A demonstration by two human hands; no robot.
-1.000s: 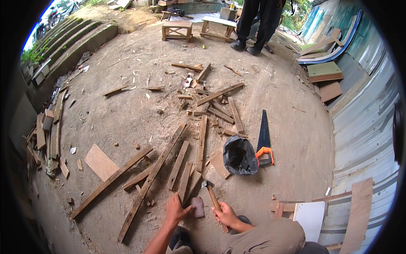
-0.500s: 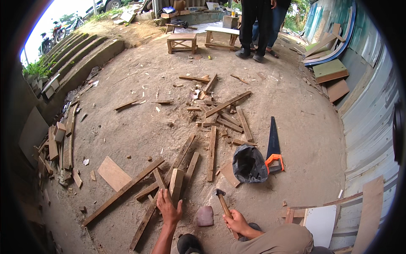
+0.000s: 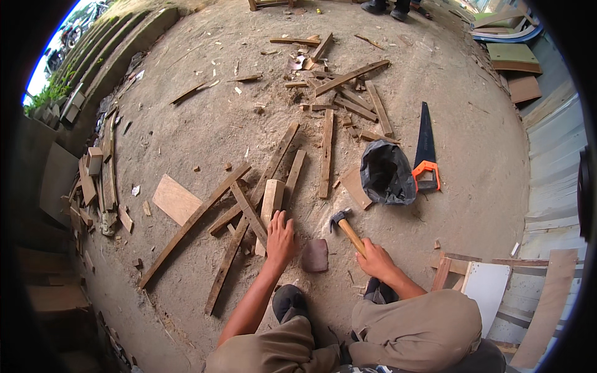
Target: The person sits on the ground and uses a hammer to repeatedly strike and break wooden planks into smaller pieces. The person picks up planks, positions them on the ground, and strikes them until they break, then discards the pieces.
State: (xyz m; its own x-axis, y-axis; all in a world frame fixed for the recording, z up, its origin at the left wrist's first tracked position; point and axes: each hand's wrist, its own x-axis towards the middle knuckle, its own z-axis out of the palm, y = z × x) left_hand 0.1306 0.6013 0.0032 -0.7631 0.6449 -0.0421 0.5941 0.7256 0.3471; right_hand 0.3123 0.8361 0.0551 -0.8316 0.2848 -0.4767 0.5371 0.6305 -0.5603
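Note:
My right hand [image 3: 375, 259] is closed round the wooden handle of a claw hammer [image 3: 352, 235], whose dark head points away from me, just above the ground. My left hand [image 3: 281, 241] lies over the right side of a thick wooden block [image 3: 272, 198], fingers stretched forward and slightly apart; its thumb is hidden. Beside that hand, a thin wooden strip [image 3: 248, 210] slants across the block's lower part and over a long batten [image 3: 233, 264]. Between my hands, on the ground, sits a flat reddish-brown slab [image 3: 314, 255].
A black plastic bag [image 3: 387, 177] stands open at the right, beside a handsaw [image 3: 425, 149] with an orange handle. Loose battens [image 3: 351, 78] are scattered farther off. Wood scraps [image 3: 102, 174] line the left side, and a metal sheet wall [image 3: 550, 180] runs along the right.
The view has tilted down, bringing more of my legs in. My left hand has shifted to the block's right side, uncovering more of the thin strip. The hammer stays in my right hand.

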